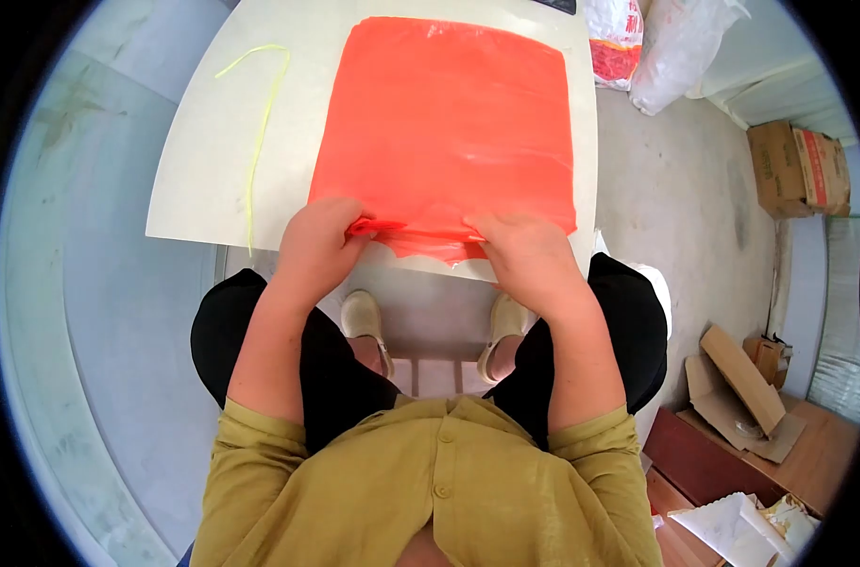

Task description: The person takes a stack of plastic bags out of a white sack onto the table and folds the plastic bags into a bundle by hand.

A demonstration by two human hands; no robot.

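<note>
A large red plastic bag lies flat on the pale table, its near edge crumpled and reaching the table's front edge. My left hand is closed on the bag's near left corner, where the plastic is bunched between thumb and fingers. At the near right part of the same edge, my right hand pinches the plastic, with its fingertips partly hidden. Between the two hands the edge hangs in loose, uneven folds. A thin yellow-green string lies bent on the table to the left of the bag.
A dark object sits at the table's far edge. White plastic sacks stand on the floor beyond the right side. Cardboard boxes are by the right wall, and an opened carton rests on a brown wooden surface at lower right.
</note>
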